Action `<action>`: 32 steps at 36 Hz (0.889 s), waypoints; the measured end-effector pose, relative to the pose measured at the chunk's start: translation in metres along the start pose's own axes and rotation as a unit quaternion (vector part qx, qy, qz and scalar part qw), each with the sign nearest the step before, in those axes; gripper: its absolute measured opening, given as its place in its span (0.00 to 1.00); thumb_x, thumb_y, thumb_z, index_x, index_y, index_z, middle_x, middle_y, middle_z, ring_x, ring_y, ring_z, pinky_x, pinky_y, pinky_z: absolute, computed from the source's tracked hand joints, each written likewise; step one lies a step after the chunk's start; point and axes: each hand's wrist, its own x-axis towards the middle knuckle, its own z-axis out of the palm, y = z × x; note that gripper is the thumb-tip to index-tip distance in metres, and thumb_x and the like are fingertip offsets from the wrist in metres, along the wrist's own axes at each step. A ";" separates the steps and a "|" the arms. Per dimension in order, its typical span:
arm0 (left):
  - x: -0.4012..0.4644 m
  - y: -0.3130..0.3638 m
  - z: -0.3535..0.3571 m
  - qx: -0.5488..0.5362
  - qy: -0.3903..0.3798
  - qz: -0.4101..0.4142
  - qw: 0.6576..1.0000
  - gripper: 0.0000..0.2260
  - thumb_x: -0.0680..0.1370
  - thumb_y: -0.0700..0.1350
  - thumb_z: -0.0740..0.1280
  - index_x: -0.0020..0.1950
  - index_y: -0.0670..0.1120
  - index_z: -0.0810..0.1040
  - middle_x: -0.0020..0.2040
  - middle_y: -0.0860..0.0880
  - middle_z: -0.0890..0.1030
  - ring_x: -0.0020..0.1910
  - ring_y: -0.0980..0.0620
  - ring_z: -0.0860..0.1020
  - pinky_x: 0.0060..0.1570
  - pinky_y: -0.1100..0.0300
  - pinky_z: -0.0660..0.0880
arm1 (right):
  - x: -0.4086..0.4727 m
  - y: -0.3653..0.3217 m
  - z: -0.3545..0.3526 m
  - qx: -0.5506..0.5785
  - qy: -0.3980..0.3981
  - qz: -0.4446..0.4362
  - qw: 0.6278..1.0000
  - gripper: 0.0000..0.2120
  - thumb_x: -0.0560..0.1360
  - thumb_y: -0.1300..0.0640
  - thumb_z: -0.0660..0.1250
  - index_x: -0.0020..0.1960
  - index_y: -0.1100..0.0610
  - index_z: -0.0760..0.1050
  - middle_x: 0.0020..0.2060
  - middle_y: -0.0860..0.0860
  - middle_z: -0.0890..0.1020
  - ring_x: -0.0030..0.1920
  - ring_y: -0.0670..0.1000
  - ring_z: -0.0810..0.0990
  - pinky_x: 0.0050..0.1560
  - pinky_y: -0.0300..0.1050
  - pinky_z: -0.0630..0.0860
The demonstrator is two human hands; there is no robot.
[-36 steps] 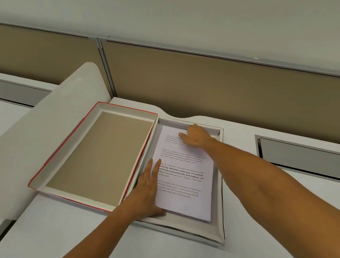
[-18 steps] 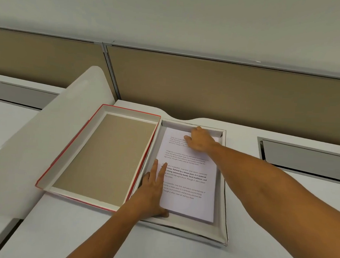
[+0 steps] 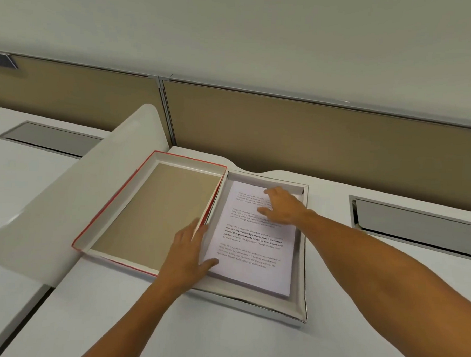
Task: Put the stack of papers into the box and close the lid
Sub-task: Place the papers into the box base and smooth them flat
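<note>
One stack of papers (image 3: 253, 238) is seen lying flat inside the one shallow white box (image 3: 300, 302), which is set on the bench (image 3: 168, 324) toward its far edge; the sheets are printed on top and sit a little askew, with a strip of the box floor left bare along the right wall. One lid (image 3: 157, 210), red-edged outside and brown inside, is laid upside down just beside the box on its left, its right wall touching the box's left wall. Two hands are counted. The right hand (image 3: 283, 206) is spread, fingers open, and rested flat on the far part of the top sheet, nothing being held. The left hand (image 3: 188, 253) is laid open where lid and box meet, its thumb on the near left corner of the stack and its fingers over the lid's right wall; nothing is clasped by that grip either. The papers are judged light, limp and inclined to slide over one another, so they are best pressed flat and squared by their edges. The lid is judged light and fairly stiff cardboard, best taken by its two long walls, turned over and lowered squarely onto the box.
</note>
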 end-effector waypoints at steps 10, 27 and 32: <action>-0.022 0.001 0.015 -0.069 -0.008 -0.016 0.997 0.24 0.79 0.53 0.64 0.73 0.49 0.66 0.73 0.49 0.71 0.70 0.46 0.71 0.69 0.54 0.65 | -0.066 -0.039 0.055 0.126 0.045 0.159 0.978 0.45 0.78 0.40 0.62 0.81 0.59 0.40 0.81 0.59 0.43 0.80 0.62 0.41 0.78 0.57 0.44; -0.007 0.036 0.045 -0.137 -0.049 -0.116 0.982 0.24 0.79 0.50 0.66 0.72 0.45 0.62 0.72 0.46 0.70 0.70 0.46 0.70 0.66 0.53 0.69 | -0.113 -0.049 0.072 0.371 0.030 0.286 0.883 0.47 0.77 0.52 0.66 0.80 0.64 0.35 0.80 0.61 0.49 0.79 0.61 0.51 0.78 0.58 0.57; -0.007 0.032 0.048 -0.139 -0.038 -0.134 0.980 0.24 0.79 0.50 0.66 0.71 0.45 0.63 0.71 0.47 0.71 0.69 0.46 0.71 0.65 0.54 0.71 | -0.114 -0.052 0.070 0.373 0.028 0.283 0.883 0.47 0.76 0.53 0.67 0.80 0.64 0.37 0.79 0.61 0.53 0.78 0.61 0.55 0.76 0.58 0.60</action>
